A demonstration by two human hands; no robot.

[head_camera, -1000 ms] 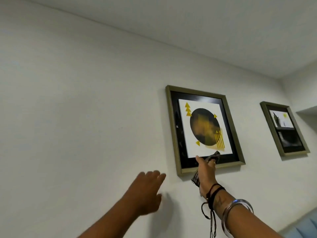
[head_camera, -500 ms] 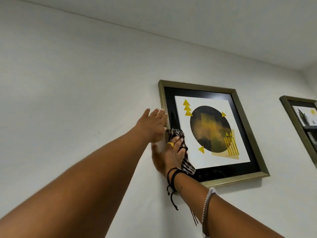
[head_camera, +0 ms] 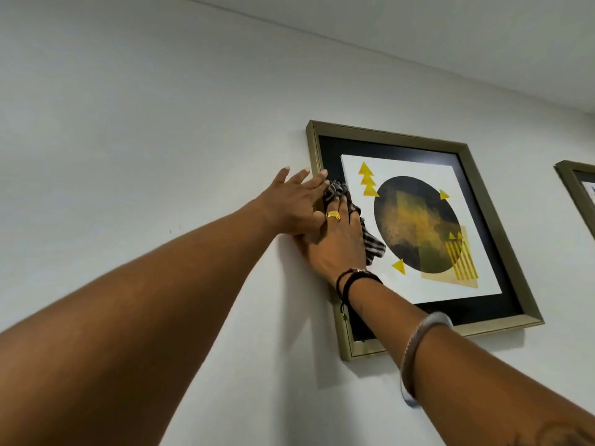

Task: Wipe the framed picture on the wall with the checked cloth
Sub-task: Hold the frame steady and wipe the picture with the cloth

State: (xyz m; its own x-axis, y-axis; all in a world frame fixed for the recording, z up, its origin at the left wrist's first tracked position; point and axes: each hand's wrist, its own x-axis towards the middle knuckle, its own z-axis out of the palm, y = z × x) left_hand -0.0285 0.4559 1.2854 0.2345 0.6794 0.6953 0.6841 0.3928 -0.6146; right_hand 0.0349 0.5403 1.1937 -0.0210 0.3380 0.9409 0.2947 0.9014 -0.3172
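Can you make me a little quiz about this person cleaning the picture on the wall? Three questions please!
1. True or false: the checked cloth is under the right hand, pressed on the framed picture.
2. Where is the left hand? A) hanging down by the floor B) flat by the picture's left edge C) on the second frame
3. Fill in: the ring on the right hand is ____ coloured.

Key: 1 true; 2 B; 3 gold.
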